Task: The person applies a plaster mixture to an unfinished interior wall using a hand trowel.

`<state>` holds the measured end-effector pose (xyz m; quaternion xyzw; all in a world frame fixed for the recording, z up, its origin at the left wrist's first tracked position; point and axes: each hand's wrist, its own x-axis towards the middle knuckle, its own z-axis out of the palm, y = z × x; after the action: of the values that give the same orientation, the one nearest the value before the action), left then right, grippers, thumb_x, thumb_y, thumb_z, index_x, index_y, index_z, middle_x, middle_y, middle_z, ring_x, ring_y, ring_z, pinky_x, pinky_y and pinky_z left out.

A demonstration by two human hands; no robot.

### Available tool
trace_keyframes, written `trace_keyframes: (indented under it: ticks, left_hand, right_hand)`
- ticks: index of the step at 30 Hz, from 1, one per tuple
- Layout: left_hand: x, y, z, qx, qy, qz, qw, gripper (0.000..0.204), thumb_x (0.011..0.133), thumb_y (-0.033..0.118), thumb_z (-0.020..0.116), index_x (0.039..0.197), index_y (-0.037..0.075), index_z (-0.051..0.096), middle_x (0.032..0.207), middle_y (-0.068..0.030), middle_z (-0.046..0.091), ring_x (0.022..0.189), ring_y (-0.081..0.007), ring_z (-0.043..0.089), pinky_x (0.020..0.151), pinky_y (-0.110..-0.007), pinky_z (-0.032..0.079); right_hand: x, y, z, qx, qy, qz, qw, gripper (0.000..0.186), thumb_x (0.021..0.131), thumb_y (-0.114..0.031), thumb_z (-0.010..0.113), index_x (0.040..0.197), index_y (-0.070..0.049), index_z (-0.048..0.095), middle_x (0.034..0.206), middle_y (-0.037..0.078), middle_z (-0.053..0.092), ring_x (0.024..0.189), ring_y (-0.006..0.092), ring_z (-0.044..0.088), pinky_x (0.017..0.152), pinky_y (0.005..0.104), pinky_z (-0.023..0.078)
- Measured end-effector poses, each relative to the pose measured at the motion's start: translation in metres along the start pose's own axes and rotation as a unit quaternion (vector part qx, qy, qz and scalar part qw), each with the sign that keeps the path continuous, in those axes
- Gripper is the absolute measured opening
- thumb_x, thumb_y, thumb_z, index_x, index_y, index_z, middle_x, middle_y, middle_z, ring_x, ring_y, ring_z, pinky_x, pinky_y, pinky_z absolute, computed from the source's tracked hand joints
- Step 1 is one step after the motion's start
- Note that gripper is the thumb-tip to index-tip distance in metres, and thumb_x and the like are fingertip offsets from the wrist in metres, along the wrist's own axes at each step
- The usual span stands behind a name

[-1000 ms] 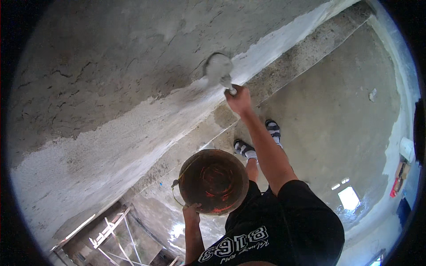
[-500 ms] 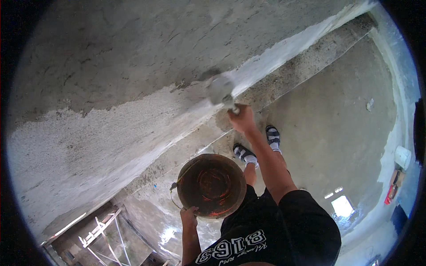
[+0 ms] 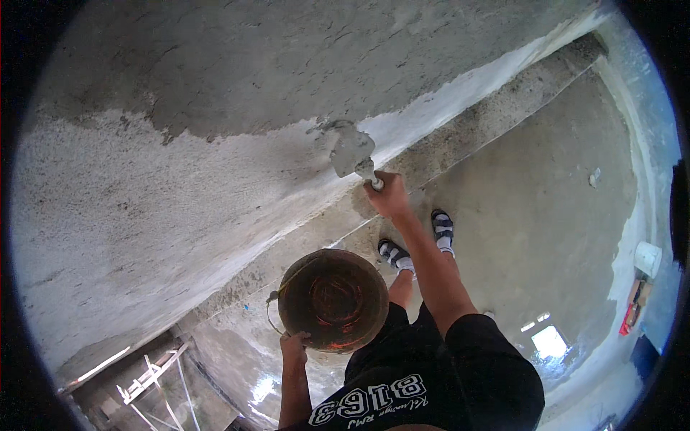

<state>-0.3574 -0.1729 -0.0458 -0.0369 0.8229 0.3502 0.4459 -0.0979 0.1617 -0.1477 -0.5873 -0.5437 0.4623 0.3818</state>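
Observation:
My right hand (image 3: 389, 194) is wrapped round the handle of a trowel (image 3: 352, 151) whose blade is coated in grey mortar. The blade lies at the wall (image 3: 215, 169), by the ragged border between darker wet plaster above and a pale surface below. A small dark smear of mortar shows just beyond the blade's tip. My left hand (image 3: 293, 347) grips the near rim of a round, dark bucket (image 3: 333, 300), thumb over the edge. Reddish streaks mark the bucket's inside, and its wire handle hangs at the left side. The bucket is tilted toward me.
A rough ledge (image 3: 496, 115) runs along the wall's foot. My sandalled feet (image 3: 417, 241) stand on the concrete floor (image 3: 532, 215). A white container (image 3: 647, 258) and a red item (image 3: 632, 312) are at the far right. A pale wooden frame (image 3: 152, 377) stands lower left.
The trowel has shifted slightly left, and its blade now shows sharply instead of blurred. The bucket, still in my left hand, sits a little further left in view.

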Motion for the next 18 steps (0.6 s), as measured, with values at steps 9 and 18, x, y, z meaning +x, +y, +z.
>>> trace_keyframes:
  ticks: [9, 18]
  left_hand:
    - [0.011, -0.002, -0.023, -0.024, -0.011, 0.008, 1.000, 0.033, 0.061, -0.011, 0.057, 0.093, -0.002, 0.054, 0.080, -0.0094, 0.060, 0.064, -0.0204, 0.060, 0.054, -0.030, 0.048]
    - [0.013, -0.004, -0.022, 0.008, -0.005, 0.013, 1.000, 0.025, 0.065, -0.009, 0.057, 0.088, -0.001, 0.056, 0.076, -0.0083, 0.061, 0.062, -0.0191, 0.059, 0.051, -0.028, 0.047]
  right_hand:
    - [0.018, 0.028, 0.027, -0.056, 0.059, 0.111, 0.990, 0.027, 0.071, -0.023, 0.061, 0.082, 0.001, 0.067, 0.068, 0.026, 0.060, 0.070, 0.0403, 0.062, 0.065, 0.0444, 0.049]
    - [0.016, -0.020, 0.009, -0.003, 0.099, 0.051, 0.994, 0.026, 0.071, -0.021, 0.061, 0.079, 0.003, 0.064, 0.067, 0.026, 0.059, 0.070, 0.0429, 0.060, 0.064, 0.0453, 0.048]
